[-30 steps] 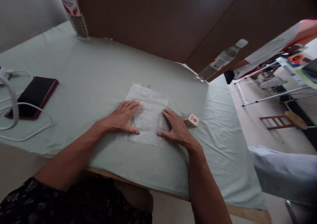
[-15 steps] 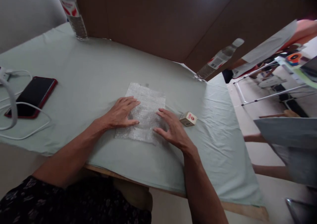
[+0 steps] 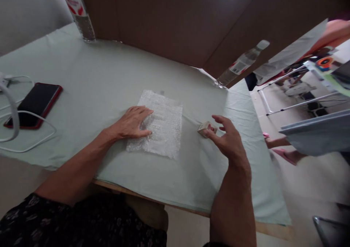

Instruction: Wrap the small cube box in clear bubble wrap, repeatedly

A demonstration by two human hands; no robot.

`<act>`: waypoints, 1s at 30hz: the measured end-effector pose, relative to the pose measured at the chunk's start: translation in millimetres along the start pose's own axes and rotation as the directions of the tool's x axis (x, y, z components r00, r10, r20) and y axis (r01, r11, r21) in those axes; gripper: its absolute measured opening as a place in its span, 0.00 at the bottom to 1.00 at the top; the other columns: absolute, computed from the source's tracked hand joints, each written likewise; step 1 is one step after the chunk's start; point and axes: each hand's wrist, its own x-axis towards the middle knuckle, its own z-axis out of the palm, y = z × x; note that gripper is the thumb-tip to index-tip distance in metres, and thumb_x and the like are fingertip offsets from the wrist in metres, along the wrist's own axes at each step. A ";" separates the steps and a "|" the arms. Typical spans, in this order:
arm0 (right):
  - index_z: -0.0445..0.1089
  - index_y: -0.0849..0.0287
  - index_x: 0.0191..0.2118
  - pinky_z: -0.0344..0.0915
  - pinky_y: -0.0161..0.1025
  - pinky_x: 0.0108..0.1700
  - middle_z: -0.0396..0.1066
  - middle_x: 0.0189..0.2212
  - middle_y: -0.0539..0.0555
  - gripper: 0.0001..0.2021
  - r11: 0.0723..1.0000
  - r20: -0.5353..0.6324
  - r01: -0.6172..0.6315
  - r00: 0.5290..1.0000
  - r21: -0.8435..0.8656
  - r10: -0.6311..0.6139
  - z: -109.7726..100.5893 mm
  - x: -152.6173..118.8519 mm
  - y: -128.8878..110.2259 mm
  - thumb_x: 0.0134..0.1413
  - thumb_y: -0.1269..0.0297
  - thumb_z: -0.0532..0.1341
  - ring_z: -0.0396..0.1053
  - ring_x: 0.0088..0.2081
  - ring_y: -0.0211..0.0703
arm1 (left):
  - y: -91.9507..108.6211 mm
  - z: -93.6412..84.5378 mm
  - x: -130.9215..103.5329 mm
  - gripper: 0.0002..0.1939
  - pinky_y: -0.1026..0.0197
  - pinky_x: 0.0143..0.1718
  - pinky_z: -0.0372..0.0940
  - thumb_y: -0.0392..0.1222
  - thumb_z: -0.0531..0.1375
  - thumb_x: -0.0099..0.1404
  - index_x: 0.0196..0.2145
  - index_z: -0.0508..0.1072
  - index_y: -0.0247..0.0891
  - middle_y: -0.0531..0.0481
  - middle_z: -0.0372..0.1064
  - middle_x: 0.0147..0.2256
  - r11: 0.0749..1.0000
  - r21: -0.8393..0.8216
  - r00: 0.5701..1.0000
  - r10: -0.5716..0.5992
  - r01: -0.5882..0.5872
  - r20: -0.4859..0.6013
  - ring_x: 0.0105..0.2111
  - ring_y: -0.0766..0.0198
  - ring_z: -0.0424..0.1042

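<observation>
1. On the pale green cloth of the table [image 3: 109, 75], a sheet of bubble wrap [image 3: 166, 125] lies flat near the front edge, between the person's forearms.
2. The left hand [image 3: 131, 123] rests on the left side of the sheet, open and gripping nothing, its thumb and fingers spread.
3. Right of the sheet and apart from it sits a small box [image 3: 202, 128] with red print.
4. The right hand [image 3: 228, 139] is at this box, open, thumb in front of it and forefinger beyond it; whether they touch it, I cannot tell.
5. Far to the left lies a phone [image 3: 34, 105] with a red edge.
6. Toward the back, two plastic bottles [image 3: 79, 15] [image 3: 240, 65] stand by a brown panel [image 3: 164, 21].
</observation>
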 end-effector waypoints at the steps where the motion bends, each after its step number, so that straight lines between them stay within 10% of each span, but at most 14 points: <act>1: 0.71 0.57 0.53 0.71 0.55 0.50 0.74 0.51 0.62 0.29 0.999 0.054 -0.036 0.998 -0.041 0.039 -1.0 0.6 8.3 0.46 0.49 0.68 0.74 0.50 0.57 | -1.1 0.2 -0.2 0.36 0.45 0.66 0.52 0.52 0.60 0.62 0.64 0.60 0.38 0.39 0.62 0.63 1.000 -0.001 1.000 -0.002 0.002 -0.010 0.65 0.44 0.57; 6: 0.72 0.57 0.50 0.72 0.53 0.46 0.78 0.41 0.58 0.25 0.993 0.071 -0.107 0.991 -0.052 0.110 8.3 0.0 8.8 0.47 0.49 0.67 0.75 0.39 0.52 | -4.6 1.7 -0.5 0.35 0.44 0.65 0.54 0.48 0.59 0.60 0.64 0.59 0.39 0.40 0.64 0.60 1.000 0.002 1.000 0.006 -0.006 -0.020 0.63 0.44 0.60; 15: 0.69 0.54 0.56 0.68 0.50 0.57 0.75 0.52 0.58 0.23 0.927 0.186 0.319 0.916 0.196 -0.355 62.4 2.6 -96.5 0.55 0.61 0.66 0.73 0.52 0.51 | -1.0 1.6 -0.7 0.38 0.45 0.65 0.52 0.50 0.60 0.60 0.65 0.57 0.39 0.39 0.62 0.62 1.000 0.003 1.000 0.026 -0.026 -0.007 0.64 0.45 0.58; 20: 0.64 0.54 0.63 0.66 0.56 0.58 0.71 0.58 0.60 0.30 0.934 0.389 0.323 0.849 0.151 -0.357 95.0 7.9 -92.3 0.53 0.64 0.65 0.70 0.57 0.56 | -0.3 0.6 -0.1 0.38 0.46 0.65 0.52 0.49 0.61 0.59 0.65 0.58 0.38 0.39 0.62 0.63 1.000 -0.002 1.000 0.003 -0.003 0.013 0.64 0.45 0.59; 30: 0.66 0.55 0.59 0.68 0.52 0.58 0.73 0.56 0.59 0.26 0.943 0.310 0.249 0.899 0.220 -0.310 103.7 1.3 -76.2 0.54 0.62 0.64 0.72 0.55 0.52 | 1.6 -2.6 0.9 0.40 0.47 0.66 0.51 0.48 0.61 0.58 0.66 0.57 0.34 0.37 0.60 0.64 1.000 -0.004 0.999 -0.017 0.017 0.051 0.65 0.45 0.57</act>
